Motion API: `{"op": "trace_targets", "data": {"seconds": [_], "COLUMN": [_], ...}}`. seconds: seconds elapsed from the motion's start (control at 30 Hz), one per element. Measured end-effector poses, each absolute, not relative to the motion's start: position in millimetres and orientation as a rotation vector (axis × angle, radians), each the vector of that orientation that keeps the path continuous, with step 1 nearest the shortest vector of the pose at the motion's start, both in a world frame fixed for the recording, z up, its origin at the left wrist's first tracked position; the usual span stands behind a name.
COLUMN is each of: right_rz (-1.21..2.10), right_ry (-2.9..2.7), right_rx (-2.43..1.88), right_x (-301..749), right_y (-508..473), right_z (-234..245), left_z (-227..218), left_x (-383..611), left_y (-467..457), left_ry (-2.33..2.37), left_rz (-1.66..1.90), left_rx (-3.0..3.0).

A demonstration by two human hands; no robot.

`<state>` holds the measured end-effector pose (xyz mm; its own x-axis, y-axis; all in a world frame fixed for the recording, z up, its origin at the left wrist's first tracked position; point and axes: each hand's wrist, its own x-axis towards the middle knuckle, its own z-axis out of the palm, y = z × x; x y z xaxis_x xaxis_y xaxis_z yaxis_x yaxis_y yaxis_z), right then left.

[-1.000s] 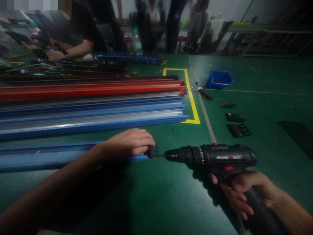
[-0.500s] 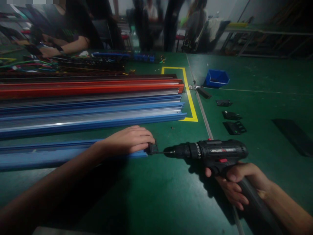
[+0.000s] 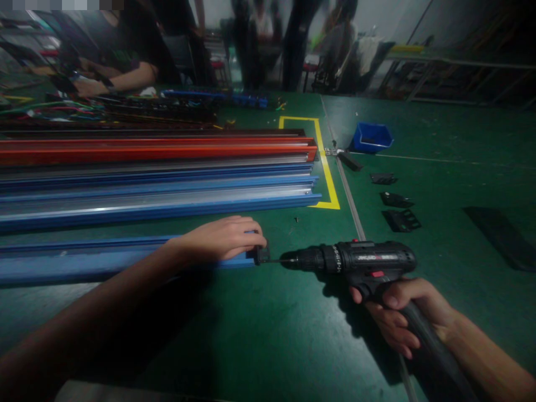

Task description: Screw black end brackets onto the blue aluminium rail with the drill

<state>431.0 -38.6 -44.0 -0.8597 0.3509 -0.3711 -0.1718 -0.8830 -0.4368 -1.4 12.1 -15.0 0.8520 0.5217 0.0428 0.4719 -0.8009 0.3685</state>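
Blue metal rail lies lengthwise on the green bench, its right end fitted against a small black bracket. Left hand: laid over the rail end, fingers clamped on the bracket. Right hand: wrapped round the handle of a black drill, which points left. Its thin bit meets the bracket's outer face; whether it sits in a screw cannot be told.

Beyond the hands, further blue rails and an orange rail run parallel, their ends within yellow tape. One loose screw lies near the tape. To the right, three black plates stand in a row below a blue bin.
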Motion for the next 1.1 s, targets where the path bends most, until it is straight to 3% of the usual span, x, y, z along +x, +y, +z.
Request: {"op": "trace_targets", "data": {"seconds": [0.5,0.8,1.1], "right_rz": [2.761,2.590,2.602], "right_ry": [-0.625,-0.775,-0.770], "right_rx": [-0.656,-1.049,-0.972], "right_x": [432.7,423.3,424.2], "right_y": [-31.7,-37.9,-35.3], "right_z": [-50.8,-31.9,-32.9], "left_z": [-12.6,-7.7,-14.3], "left_x": [1.6,5.4,4.8], "left_y": [9.8,3.7,7.3], "left_ry": [0.789,0.852,0.848], "left_rz": [0.192,0.259,0.233], "left_rx": [2.700,2.662,2.685]}}
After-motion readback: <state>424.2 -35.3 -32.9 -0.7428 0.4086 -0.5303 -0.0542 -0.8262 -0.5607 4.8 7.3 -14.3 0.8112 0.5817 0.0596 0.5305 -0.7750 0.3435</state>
